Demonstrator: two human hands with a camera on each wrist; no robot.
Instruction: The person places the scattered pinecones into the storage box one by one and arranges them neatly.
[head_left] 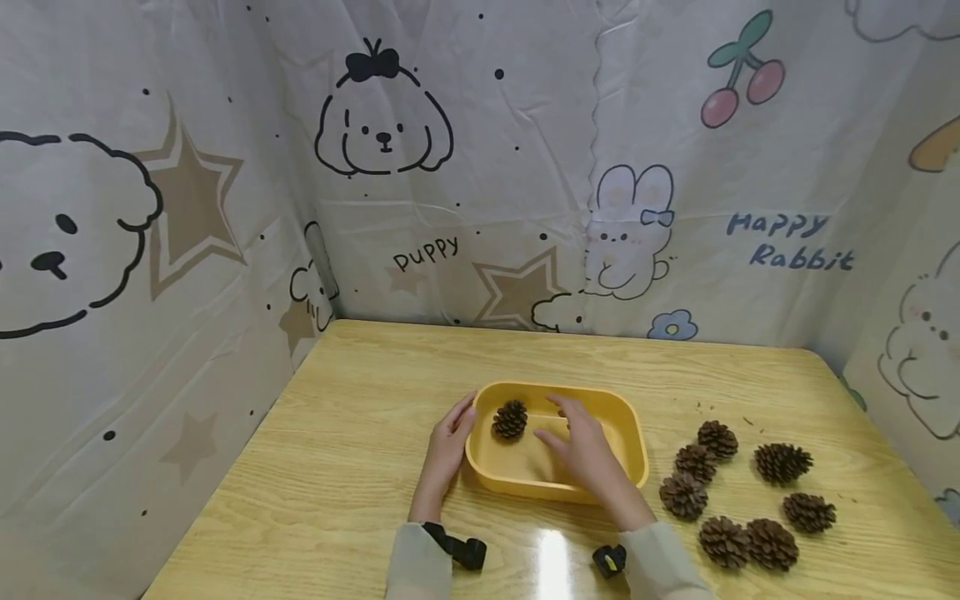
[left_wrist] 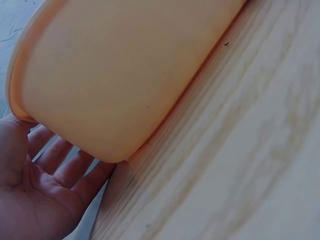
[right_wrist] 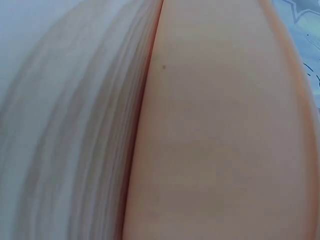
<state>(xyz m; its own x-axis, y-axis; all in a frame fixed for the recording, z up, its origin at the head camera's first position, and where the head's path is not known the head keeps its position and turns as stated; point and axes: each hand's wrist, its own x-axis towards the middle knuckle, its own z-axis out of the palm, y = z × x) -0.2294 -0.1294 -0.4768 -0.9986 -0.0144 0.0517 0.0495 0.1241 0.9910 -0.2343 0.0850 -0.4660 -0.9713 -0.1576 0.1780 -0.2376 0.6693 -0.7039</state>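
A yellow rectangular tub (head_left: 555, 490) with rounded corners stands on the table, and one pinecone (head_left: 511, 420) lies inside near its left end. My left hand (head_left: 447, 446) rests against the tub's left end. In the left wrist view its fingers (left_wrist: 65, 162) lie fairly straight along the outer wall below the rim, with the thumb beside the rim. Over the tub's right half reaches my right hand (head_left: 585, 446), thumb and fingers spread apart, nothing between them. The right wrist view shows the tub's outer side wall (right_wrist: 215, 130) but not the hand.
Several loose pinecones (head_left: 724, 542) lie on the wooden table (head_left: 337, 433) right of the tub, with small dark crumbs near them. A patterned cloth (head_left: 465, 192) hangs behind the table and along its sides. Black straps (head_left: 457, 546) sit at the wrists.
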